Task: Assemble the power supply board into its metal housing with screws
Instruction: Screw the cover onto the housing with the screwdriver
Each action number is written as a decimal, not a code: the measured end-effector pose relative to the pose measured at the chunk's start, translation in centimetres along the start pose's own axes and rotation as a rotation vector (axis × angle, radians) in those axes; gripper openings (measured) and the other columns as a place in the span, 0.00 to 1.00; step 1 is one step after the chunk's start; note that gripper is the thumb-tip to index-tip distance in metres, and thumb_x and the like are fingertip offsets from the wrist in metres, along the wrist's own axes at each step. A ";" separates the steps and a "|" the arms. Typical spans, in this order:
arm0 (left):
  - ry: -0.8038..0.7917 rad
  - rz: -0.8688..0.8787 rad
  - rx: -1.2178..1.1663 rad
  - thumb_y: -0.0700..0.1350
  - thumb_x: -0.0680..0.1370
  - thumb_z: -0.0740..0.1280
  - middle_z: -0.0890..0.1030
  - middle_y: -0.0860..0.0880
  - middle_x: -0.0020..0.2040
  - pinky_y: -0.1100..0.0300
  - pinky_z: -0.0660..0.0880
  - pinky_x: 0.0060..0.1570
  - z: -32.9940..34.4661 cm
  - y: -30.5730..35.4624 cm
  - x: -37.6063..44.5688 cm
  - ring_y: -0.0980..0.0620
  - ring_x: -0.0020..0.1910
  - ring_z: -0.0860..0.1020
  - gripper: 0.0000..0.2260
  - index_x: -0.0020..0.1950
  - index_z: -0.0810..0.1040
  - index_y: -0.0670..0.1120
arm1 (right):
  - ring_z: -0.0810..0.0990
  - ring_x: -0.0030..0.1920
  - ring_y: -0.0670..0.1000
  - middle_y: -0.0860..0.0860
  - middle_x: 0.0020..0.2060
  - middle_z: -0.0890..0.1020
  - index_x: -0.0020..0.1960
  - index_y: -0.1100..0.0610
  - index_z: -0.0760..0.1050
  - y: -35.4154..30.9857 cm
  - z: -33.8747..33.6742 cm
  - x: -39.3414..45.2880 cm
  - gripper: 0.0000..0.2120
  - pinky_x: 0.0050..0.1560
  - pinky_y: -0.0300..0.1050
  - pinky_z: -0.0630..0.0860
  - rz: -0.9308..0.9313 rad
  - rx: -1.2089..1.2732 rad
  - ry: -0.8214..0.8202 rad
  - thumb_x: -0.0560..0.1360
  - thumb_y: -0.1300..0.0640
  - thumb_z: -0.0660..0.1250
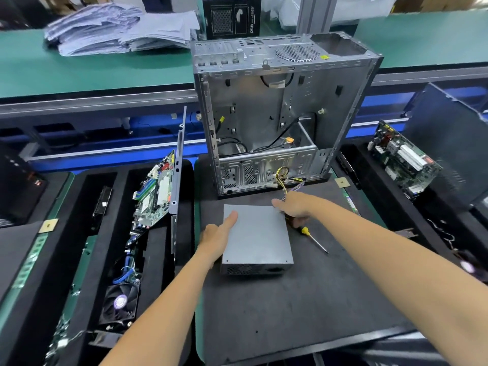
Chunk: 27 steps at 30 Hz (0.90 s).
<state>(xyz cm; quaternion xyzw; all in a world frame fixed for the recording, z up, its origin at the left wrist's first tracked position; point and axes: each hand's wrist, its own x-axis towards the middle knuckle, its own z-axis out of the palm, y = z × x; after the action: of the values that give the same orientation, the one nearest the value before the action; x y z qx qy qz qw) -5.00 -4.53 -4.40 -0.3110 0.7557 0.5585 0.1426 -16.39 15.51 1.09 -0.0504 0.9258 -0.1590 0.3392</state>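
On the black mat (290, 299) — both hands' fingers curled round the grey power supply box (257, 239) — left hand (217, 237), right hand (294, 207).

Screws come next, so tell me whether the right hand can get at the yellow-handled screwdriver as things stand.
Probably yes. The screwdriver lies in the open on the black mat, just beside the right hand, which grips the far right corner of the grey power supply box. Nothing covers it; the hand must let go first.
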 end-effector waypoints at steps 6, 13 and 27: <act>0.214 0.211 0.564 0.62 0.78 0.55 0.77 0.43 0.43 0.56 0.69 0.38 -0.8 0.7 0.2 0.44 0.40 0.72 0.26 0.40 0.74 0.40 | 0.78 0.31 0.53 0.52 0.31 0.73 0.34 0.57 0.64 -1.3 1.3 0.0 0.19 0.30 0.39 0.74 -0.063 0.178 0.039 0.79 0.48 0.63; 0.108 0.124 0.523 0.54 0.81 0.52 0.79 0.40 0.54 0.58 0.72 0.41 -0.7 2.0 0.8 0.40 0.47 0.80 0.23 0.58 0.75 0.36 | 0.83 0.31 0.54 0.57 0.35 0.80 0.40 0.61 0.72 0.3 0.7 0.4 0.14 0.26 0.37 0.73 -0.083 0.306 -0.032 0.80 0.52 0.59; 0.143 0.553 0.821 0.41 0.76 0.59 0.79 0.44 0.39 0.51 0.78 0.41 0.6 8.4 0.5 0.42 0.39 0.77 0.07 0.42 0.76 0.42 | 0.79 0.53 0.61 0.61 0.55 0.79 0.56 0.64 0.72 3.0 3.1 2.7 0.11 0.41 0.46 0.71 -0.026 -0.286 0.181 0.77 0.61 0.59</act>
<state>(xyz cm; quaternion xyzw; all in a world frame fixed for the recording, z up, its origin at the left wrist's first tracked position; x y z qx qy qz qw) -10.75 -2.66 1.41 -0.0549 0.9751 0.2093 0.0478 -16.45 16.96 -3.74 -0.0955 0.9651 -0.0341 0.2415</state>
